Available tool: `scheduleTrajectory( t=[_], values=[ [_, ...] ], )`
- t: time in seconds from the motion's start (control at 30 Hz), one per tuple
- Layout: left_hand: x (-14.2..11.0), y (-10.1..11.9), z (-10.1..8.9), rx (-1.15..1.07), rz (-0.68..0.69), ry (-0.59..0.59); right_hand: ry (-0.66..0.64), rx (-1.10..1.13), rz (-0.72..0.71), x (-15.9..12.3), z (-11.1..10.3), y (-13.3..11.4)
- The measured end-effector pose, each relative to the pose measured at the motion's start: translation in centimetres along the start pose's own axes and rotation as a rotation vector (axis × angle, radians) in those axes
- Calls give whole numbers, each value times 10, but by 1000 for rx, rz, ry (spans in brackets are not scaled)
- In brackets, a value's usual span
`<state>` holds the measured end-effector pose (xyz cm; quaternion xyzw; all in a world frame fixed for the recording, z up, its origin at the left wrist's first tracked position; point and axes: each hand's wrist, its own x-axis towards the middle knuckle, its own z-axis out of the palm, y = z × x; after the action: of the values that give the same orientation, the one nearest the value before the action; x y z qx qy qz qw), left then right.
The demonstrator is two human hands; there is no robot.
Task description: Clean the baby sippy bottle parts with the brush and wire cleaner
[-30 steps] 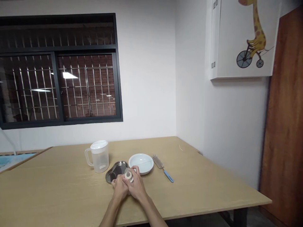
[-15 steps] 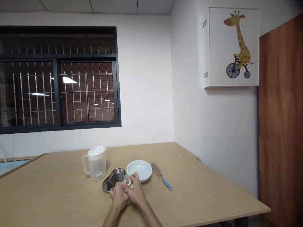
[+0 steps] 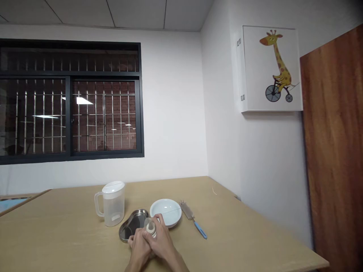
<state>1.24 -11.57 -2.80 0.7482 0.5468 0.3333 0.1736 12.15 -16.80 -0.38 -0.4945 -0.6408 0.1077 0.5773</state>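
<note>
A: Quick q, what's the grip on rn?

B: Both hands closed round the bottle point(image 3: 151, 227); L hand point(image 3: 138, 243) lower on its left side, R hand point(image 3: 162, 237) curled round the right w/ thumb across the front, nr the white collar point(image 3: 153, 234)

A: And where's the bottle, exactly?

B: Between the palms, over the near part of the tabletop point(image 3: 241, 241), top end up; most of the body's hidden, so can't tell if the base touches wood

A: Tips for handling it well?

B: IMO let L hand do the steadying & R hand the fine work up by the collar; firm but no squeezing, since the bottle could flex or slip. Fingertips off the very top, ideally. Wrists low = less wobble

A: Anything to avoid bumping?

B: Yep, metal tray point(image 3: 131, 226) just beside L hand & white bowl point(image 3: 166, 213) just past R fingers; can't tell if either's touched. A bit more elbow room wd help. Brush point(image 3: 194, 219) lies right of the bowl, blue handle toward us; lidded jug point(image 3: 114, 207) is back left, well clear, so no prob there
</note>
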Motion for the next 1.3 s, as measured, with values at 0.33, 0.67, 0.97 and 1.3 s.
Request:
scheduleTrajectory(
  t=[0.33,0.67,0.97,1.3],
  values=[
    [-4,6,-2,-8,-10,-1,358,154,128,22,14,26],
    [1,2,9,-39,-54,56,643,289,355,20,-45,81],
    [4,1,1,-22,-28,13,633,292,367,7,-67,83],
    [-4,-12,-3,-154,57,268,458,-17,326,12,-74,70]
  ],
)
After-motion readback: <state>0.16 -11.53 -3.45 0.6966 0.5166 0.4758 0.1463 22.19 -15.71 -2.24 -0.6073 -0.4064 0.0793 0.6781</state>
